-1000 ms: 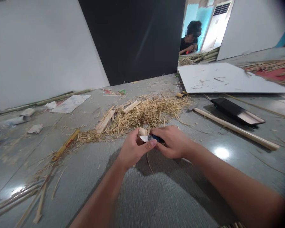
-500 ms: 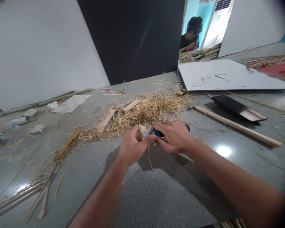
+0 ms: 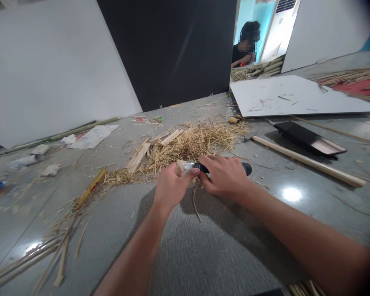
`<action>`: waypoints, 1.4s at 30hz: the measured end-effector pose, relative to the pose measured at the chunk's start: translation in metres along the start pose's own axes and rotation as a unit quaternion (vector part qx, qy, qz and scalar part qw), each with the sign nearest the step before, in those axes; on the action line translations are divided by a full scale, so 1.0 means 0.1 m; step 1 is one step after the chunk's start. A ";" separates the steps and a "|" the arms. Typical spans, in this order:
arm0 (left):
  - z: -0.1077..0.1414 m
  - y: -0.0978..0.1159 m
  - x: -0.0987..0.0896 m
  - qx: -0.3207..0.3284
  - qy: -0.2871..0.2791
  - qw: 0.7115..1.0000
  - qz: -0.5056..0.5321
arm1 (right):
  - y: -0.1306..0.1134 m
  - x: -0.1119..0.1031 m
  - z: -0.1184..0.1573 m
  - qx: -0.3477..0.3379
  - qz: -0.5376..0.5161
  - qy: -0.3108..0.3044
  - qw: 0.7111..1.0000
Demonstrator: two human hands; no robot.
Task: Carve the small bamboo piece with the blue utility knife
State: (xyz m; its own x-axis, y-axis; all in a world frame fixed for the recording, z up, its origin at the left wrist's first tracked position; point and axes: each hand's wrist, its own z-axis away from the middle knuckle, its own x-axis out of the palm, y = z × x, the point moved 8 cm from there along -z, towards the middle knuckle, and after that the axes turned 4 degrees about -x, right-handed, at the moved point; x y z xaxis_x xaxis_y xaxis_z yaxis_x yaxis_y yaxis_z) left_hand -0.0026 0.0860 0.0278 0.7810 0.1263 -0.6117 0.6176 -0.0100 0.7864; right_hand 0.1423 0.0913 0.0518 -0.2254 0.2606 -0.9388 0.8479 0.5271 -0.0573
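My left hand [image 3: 169, 189] pinches a small pale piece of wood or bamboo [image 3: 180, 165], most of it hidden by the fingers. My right hand [image 3: 226, 174] is wrapped round a utility knife [image 3: 248, 169] with a black and blue handle. Its bare blade points left, against or very near the pale piece. The left thumb reaches across to the knife's front end. Just beyond both hands lies a heap of thin straw-coloured shavings [image 3: 200, 142], with flat wood strips [image 3: 138, 158] at its left side.
A yellow tool or stick [image 3: 89, 190] and loose strips [image 3: 61, 255] lie on the floor at left. To the right are a wooden pole [image 3: 308, 160], a black dustpan [image 3: 305, 137] and a white board [image 3: 274, 96]. Another person [image 3: 245, 47] sits in the background.
My right hand and the knife have shifted slightly to the right, and more of the pale piece shows. My left hand has hardly moved.
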 end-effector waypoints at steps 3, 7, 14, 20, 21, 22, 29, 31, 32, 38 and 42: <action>0.02 -0.07 -0.09 -0.026 0.049 0.998 -0.014 | 0.28 -0.07 -0.03 0.094 -0.032 0.021 0.995; 0.04 -0.15 -0.12 -0.042 0.058 0.997 -0.002 | 0.59 -0.15 -0.03 0.175 -0.042 0.045 0.983; 0.03 -0.08 0.07 -0.016 -0.040 0.996 0.073 | 0.00 0.04 0.00 -0.055 -0.096 -0.024 0.994; 0.14 0.08 0.15 -0.001 -0.112 0.978 0.178 | -0.14 0.03 0.04 -0.113 -0.132 -0.035 0.984; 0.16 0.09 0.17 -0.002 -0.121 0.974 0.190 | -0.15 0.02 0.04 -0.117 -0.137 -0.036 0.983; 0.17 0.10 0.17 -0.001 -0.126 0.973 0.195 | -0.15 0.01 0.04 -0.120 -0.141 -0.036 0.982; 0.19 0.18 0.13 0.057 -0.117 0.980 0.153 | -0.18 0.01 0.05 -0.132 -0.162 -0.032 0.977; 0.20 0.20 0.13 0.063 -0.120 0.981 0.139 | -0.19 0.01 0.05 -0.137 -0.164 -0.031 0.976; 0.20 0.20 0.13 0.063 -0.120 0.982 0.130 | -0.19 0.01 0.06 -0.141 -0.165 -0.030 0.976; 0.21 0.22 0.10 0.073 -0.103 0.989 0.080 | -0.21 0.02 0.06 -0.147 -0.164 -0.036 0.975; 0.22 0.26 0.03 0.101 -0.054 0.993 0.028 | -0.22 0.03 0.06 -0.141 -0.171 -0.040 0.974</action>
State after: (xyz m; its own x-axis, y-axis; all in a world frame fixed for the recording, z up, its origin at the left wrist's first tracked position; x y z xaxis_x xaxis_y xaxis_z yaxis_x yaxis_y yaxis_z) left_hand 0.0182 0.0639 0.0442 0.8134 0.0124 -0.5816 0.5703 -0.2144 0.7930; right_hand 0.1261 0.0755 0.0486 -0.4231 -0.0268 -0.9057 0.5620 0.7763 -0.2854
